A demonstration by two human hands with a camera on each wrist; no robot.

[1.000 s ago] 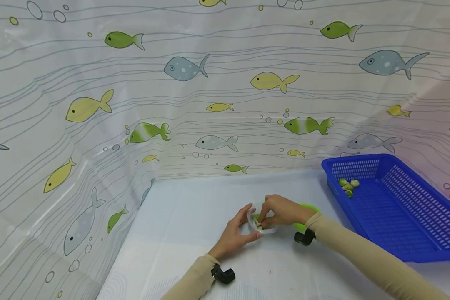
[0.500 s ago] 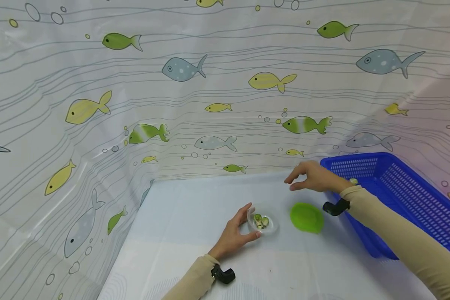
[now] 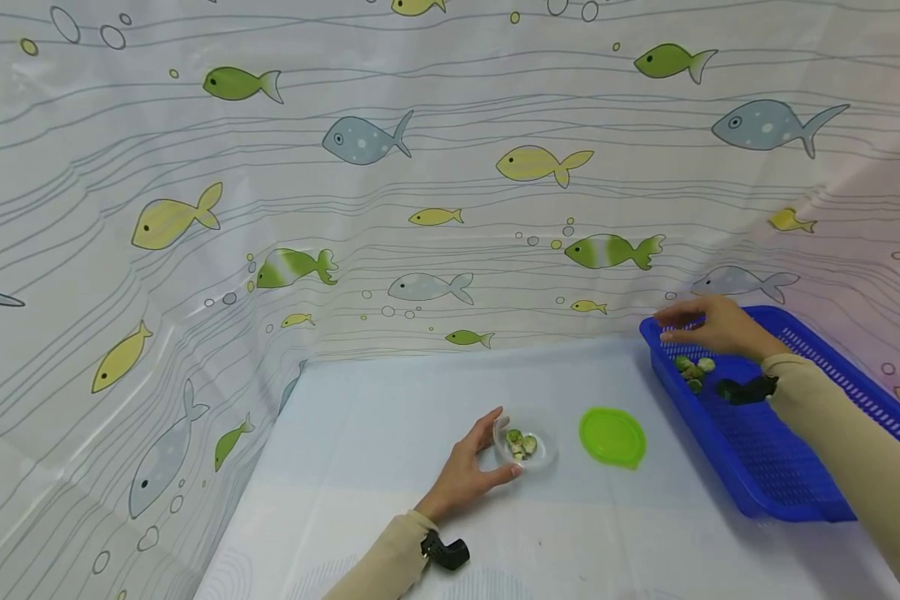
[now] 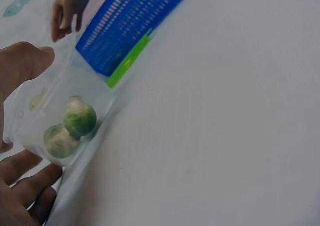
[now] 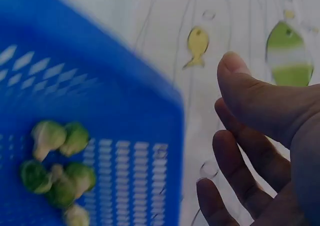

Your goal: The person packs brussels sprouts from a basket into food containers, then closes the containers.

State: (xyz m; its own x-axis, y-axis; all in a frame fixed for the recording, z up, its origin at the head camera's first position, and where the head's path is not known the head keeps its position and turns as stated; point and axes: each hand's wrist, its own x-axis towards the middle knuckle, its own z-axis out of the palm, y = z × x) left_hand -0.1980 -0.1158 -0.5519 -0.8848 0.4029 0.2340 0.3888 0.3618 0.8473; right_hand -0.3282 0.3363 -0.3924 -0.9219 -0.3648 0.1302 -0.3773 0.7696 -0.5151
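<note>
A person's left hand (image 3: pixel 461 471) curved thumb and fingers round a clear cup (image 3: pixel 546 456) of sprouts (image 3: pixel 521 446) on a white table (image 3: pixel 390 425). The right hand (image 3: pixel 716 325), thumb apart from loosely bent fingers, hung at the far left corner of the basket (image 3: pixel 701 433). The right wrist view, leaving out the cup, showed more sprouts (image 5: pixel 77 178) bunched inside; the left caught the green lid (image 3: pixel 612 437) edge-on. It lay between cup and basket, touching neither, the table's left edge well apart.
</note>
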